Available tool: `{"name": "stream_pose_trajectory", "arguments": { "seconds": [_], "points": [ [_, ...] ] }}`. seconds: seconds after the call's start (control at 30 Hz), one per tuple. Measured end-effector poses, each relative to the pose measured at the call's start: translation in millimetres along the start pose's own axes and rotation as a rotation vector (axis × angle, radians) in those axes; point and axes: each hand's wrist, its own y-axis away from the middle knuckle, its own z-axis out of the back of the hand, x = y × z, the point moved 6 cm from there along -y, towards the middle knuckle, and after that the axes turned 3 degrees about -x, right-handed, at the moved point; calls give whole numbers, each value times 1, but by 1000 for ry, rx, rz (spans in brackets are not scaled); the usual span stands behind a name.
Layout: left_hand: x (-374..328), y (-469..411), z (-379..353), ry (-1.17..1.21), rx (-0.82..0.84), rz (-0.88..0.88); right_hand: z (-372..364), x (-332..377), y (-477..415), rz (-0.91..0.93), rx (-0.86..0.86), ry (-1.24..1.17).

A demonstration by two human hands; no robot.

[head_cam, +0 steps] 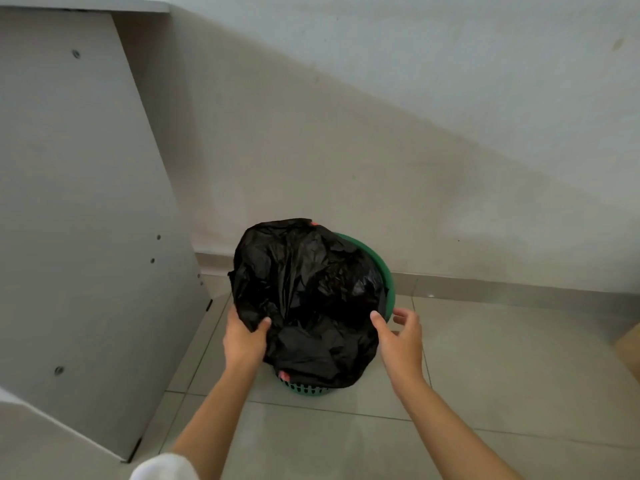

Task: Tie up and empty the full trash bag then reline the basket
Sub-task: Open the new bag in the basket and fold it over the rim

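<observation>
A black trash bag [308,296] fills a green plastic basket [389,285] that stands on the tiled floor by the wall. The bag's crumpled plastic drapes over the near rim, and a bit of red shows at its far and near edges. My left hand [244,341] grips the bag's left near edge, thumb on top of the plastic. My right hand [401,337] is at the bag's right near edge, fingers spread, thumb touching the plastic and the other fingers around the basket rim without closing.
A grey cabinet side panel [86,202] with screws stands close on the left. The wall and skirting run behind the basket. A brown cardboard corner [628,348] shows at the right edge. Tiled floor [502,358] lies to the right and near side.
</observation>
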Motion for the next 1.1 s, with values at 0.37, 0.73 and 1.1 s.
{"name": "stream_pose_trajectory", "arguments": {
  "seconds": [0.37, 0.73, 1.1],
  "points": [
    [-9, 78, -21, -23, -210, -225, -5, -4, -2, 75, -78, 148],
    [1, 59, -21, 284, -197, 211, -1, -13, -3, 47, -174, 130],
    [0, 8, 15, 95, -168, 107, -16, -73, 26, -461, 304, 30]
  ]
}}
